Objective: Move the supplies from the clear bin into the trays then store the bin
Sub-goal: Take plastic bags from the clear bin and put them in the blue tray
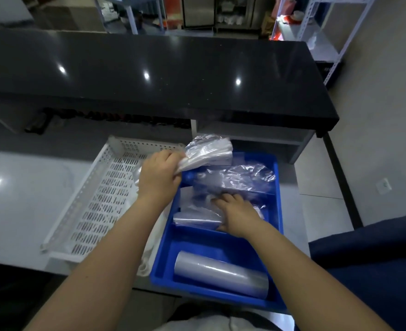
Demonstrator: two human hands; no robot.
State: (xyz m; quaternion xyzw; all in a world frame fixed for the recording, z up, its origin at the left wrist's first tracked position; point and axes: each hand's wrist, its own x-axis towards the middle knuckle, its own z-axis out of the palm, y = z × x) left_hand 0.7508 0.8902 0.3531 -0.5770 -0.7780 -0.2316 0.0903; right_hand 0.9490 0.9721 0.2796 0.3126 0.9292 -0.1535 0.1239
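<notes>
A glossy black counter (149, 75) spans the back, with white metal shelving (321, 27) behind it.

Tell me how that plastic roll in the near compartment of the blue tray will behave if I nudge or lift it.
The plastic roll lies on its side, so a sideways nudge would probably roll it until the blue tray wall stops it. Its glossy film surface looks slick; grip around the body. It holds a clean cylinder shape, so it is likely stiffer than the loose bags beyond.
</notes>
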